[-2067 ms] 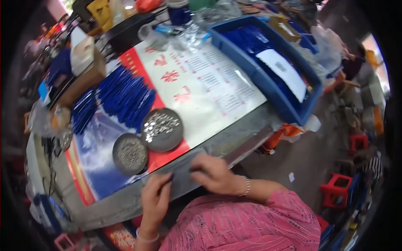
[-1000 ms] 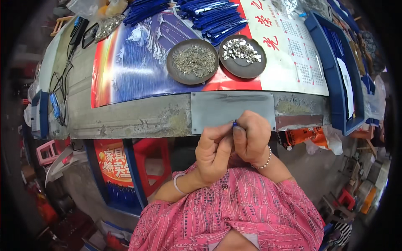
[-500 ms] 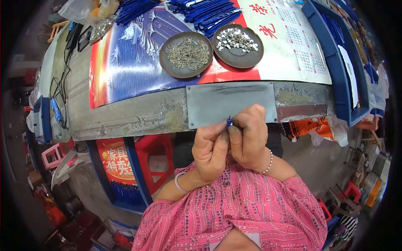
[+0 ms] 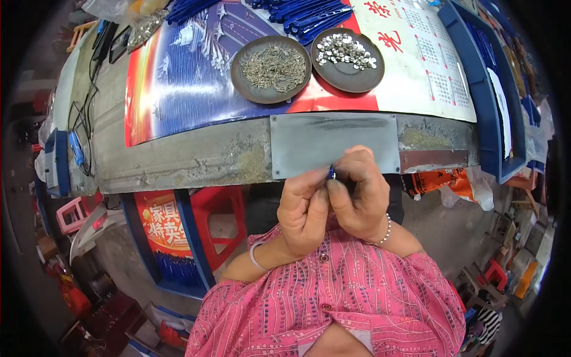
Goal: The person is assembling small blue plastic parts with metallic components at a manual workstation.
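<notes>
Before my chest, both hands meet with fingertips pinched on a small dark blue piece [image 4: 331, 173], most of it hidden between the fingers. My left hand [image 4: 303, 205] grips it from the left, my right hand [image 4: 361, 193] from the right, thumbs side by side. They hover over the near edge of a grey metal sheet [image 4: 333, 143] fixed to the table edge. Beyond it sit two dark round plates. The left plate [image 4: 267, 95] bears a heap of thin metal pins [image 4: 275, 67]; the right plate [image 4: 354, 84] bears small shiny round metal pieces [image 4: 348, 50].
Bundles of long blue strips [image 4: 315, 22] lie behind the plates on a printed poster [image 4: 184, 101]. A blue tray [image 4: 491, 134] stands at the right, another blue tray [image 4: 205, 276] below the table at left. A red stool [image 4: 214, 238] and cables [image 4: 86, 113] are also left.
The view has shifted slightly, so plates and hands sit a little further right. Both hands keep their pinch on the blue piece; the fingers have moved slightly around it.
</notes>
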`<state>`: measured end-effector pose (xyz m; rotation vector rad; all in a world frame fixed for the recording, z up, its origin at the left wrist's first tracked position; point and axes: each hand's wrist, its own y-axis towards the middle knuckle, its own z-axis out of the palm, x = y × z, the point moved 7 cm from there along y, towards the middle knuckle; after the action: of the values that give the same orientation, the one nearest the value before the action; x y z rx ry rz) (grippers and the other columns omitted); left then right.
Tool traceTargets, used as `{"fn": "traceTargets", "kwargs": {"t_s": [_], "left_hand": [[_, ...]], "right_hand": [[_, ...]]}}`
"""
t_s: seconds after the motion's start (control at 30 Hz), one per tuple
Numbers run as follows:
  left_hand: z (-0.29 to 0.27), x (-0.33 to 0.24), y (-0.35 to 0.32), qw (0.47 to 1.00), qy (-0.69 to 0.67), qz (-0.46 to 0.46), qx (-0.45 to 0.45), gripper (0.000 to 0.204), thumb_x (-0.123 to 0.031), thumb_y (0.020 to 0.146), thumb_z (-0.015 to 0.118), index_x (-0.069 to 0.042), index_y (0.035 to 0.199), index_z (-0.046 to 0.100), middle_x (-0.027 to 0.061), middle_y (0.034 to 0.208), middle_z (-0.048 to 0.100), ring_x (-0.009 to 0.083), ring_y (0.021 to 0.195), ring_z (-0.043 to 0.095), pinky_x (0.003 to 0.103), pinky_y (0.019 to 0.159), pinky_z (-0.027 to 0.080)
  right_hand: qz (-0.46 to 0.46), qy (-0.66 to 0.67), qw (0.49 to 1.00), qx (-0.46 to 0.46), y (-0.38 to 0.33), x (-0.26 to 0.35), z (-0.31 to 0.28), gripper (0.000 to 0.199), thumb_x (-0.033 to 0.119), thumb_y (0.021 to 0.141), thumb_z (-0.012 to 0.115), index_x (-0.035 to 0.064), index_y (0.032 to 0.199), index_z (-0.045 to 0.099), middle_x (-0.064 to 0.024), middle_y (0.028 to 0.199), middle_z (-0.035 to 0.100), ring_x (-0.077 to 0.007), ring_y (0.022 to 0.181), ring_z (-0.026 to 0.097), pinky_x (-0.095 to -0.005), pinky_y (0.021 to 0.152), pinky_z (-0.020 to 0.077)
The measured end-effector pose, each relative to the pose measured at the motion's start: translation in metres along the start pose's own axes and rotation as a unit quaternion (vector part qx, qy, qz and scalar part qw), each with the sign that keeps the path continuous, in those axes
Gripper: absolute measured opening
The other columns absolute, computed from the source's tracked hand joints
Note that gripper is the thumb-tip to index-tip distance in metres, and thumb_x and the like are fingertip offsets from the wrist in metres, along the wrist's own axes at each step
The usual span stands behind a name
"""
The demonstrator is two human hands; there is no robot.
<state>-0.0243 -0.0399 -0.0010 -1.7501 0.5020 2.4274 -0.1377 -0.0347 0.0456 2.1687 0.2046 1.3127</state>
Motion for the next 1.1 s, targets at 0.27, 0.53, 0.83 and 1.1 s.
{"fn": "traceTargets", "kwargs": {"t_s": [0.27,0.53,0.83,1.1], "left_hand": [[-0.001,0.003,0.001,1.000,-0.017,0.015,-0.014,0.027,0.004,0.093,0.043,0.003,0.120,0.042,0.0118,0.109,0.058,0.0119,0.095,0.057,0.024,0.083,0.046],[-0.011,-0.001,-0.003,0.998,-0.031,0.018,-0.052,0.021,0.001,0.093,0.048,0.002,0.114,0.049,0.0074,0.091,0.062,0.0074,0.078,0.057,0.021,0.068,0.047],[-0.014,-0.009,-0.001,0.997,0.035,0.060,-0.046,0.019,0.002,0.092,0.049,0.002,0.111,0.052,0.0097,0.092,0.064,0.0108,0.081,0.060,0.023,0.072,0.048],[-0.032,-0.004,-0.010,0.997,-0.014,-0.009,-0.072,0.021,0.002,0.090,0.049,-0.001,0.110,0.054,0.0093,0.080,0.059,0.0089,0.065,0.055,0.025,0.060,0.046]], "right_hand": [[0.110,-0.002,0.994,0.028,-0.009,-0.004,0.008,0.011,0.004,0.083,0.058,-0.0002,0.088,0.050,-0.0098,0.074,0.050,-0.0252,0.060,0.049,-0.0362,0.059,0.0411],[0.005,0.020,1.000,0.000,-0.006,0.001,0.010,0.006,0.000,0.080,0.058,-0.0002,0.085,0.055,-0.0109,0.075,0.056,-0.0267,0.063,0.052,-0.0357,0.063,0.0441],[-0.012,-0.125,0.992,0.025,-0.007,0.011,0.021,0.012,0.000,0.080,0.058,0.0017,0.090,0.050,-0.0107,0.075,0.050,-0.0280,0.064,0.048,-0.0381,0.067,0.0377],[0.170,0.085,0.979,0.072,-0.008,-0.013,0.030,0.015,0.009,0.091,0.049,-0.0051,0.089,0.052,-0.0103,0.077,0.052,-0.0184,0.066,0.048,-0.0304,0.060,0.0406]]}}
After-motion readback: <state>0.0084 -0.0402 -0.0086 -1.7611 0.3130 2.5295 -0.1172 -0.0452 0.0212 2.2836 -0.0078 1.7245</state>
